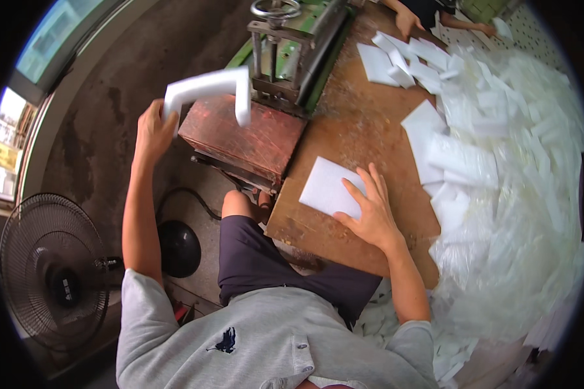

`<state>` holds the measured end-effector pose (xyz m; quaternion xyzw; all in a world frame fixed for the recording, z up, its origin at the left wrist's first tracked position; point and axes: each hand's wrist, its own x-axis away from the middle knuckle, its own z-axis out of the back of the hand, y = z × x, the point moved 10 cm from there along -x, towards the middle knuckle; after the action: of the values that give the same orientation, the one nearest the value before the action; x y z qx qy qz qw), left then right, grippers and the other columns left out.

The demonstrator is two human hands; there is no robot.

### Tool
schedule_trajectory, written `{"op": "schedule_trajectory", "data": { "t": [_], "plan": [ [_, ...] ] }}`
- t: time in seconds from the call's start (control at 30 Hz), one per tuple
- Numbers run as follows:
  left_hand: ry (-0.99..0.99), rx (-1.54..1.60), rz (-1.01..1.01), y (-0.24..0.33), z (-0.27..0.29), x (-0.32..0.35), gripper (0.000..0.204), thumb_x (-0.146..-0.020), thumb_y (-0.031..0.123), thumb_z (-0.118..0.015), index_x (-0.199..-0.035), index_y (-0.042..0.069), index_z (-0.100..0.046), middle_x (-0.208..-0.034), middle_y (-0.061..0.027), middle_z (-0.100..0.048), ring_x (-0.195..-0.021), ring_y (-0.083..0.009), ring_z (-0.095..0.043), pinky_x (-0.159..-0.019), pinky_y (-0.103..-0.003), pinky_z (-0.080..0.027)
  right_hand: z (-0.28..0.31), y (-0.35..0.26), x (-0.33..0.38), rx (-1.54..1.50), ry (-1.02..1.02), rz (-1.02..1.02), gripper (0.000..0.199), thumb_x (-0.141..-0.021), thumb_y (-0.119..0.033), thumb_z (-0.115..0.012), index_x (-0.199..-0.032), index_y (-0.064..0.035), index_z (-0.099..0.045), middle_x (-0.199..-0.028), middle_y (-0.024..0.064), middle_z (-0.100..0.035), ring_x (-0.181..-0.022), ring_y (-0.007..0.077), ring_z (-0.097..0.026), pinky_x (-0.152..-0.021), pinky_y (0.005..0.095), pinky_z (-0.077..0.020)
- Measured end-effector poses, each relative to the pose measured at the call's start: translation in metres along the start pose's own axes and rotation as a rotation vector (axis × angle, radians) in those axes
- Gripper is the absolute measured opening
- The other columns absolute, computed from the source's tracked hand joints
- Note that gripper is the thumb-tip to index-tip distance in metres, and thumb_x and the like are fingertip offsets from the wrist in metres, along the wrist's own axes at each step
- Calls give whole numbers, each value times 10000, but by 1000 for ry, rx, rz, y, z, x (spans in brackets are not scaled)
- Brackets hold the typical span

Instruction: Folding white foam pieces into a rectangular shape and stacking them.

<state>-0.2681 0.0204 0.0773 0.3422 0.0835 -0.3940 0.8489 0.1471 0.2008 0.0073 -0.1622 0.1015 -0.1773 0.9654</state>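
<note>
Raised at the left, my left hand (154, 131) grips one end of a white U-shaped foam piece (207, 84). The piece is slightly blurred and hangs over the reddish-brown block top (246, 133) of a machine. My right hand (373, 211) lies with fingers spread on the right part of a flat white foam sheet (329, 185). That sheet rests near the front left edge of the brown wooden table (357, 126), and my palm hides one corner of it.
A green machine with a handwheel (276, 8) stands beyond the block. Loose white foam pieces (424, 133) and clear plastic bags (519, 194) of foam heap along the right. Another person's hand (407, 21) is at the far edge. A black fan (55, 272) stands at left.
</note>
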Motion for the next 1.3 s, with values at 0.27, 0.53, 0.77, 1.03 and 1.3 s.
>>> {"op": "schedule_trajectory", "data": {
  "t": [0.27,0.53,0.77,1.03,1.3],
  "plan": [
    [-154,-168,7,-55,-91,-143,396,-905,367,-615,-989,-15,-673,-901,-246,-695,-917,-404,-689,-783,-487,-521,9,28,-46,-230,41,-84,519,-886,-317,-743,-1270,14,-634,-1394,220,-504,-1429,418,-329,-1139,484,-345],
    [-330,-10,-105,-9,-183,-173,370,-886,331,-573,-994,-12,-663,-929,-276,-674,-939,-439,-655,-819,-494,-511,18,84,-112,-463,162,-253,430,-909,-244,-714,-1214,49,-637,-1176,201,-645,-1027,277,-659,-853,370,-541],
    [-411,91,-285,47,-227,-157,317,-889,277,-582,-976,-22,-643,-950,-294,-666,-959,-458,-645,-827,-513,-502,5,143,-208,-436,297,-387,459,-879,-403,-711,-876,55,-687,-718,173,-658,-671,286,-644,-649,394,-497],
    [-260,697,-75,59,-197,-147,301,-997,256,-528,-822,15,-568,-662,22,-471,-594,-84,-442,-531,-318,-387,34,162,-224,-47,312,-589,377,-755,-285,-705,-865,75,-723,-849,303,-694,-874,421,-705,-823,469,-562],
    [-59,783,-15,156,-88,22,245,-1000,184,-625,-1094,-32,-689,-867,-24,-663,-769,-76,-565,-664,-236,-470,108,105,-26,-91,491,-620,222,-806,-185,-716,-822,33,-677,-656,148,-641,-601,220,-608,-591,364,-490]
  ]
}}
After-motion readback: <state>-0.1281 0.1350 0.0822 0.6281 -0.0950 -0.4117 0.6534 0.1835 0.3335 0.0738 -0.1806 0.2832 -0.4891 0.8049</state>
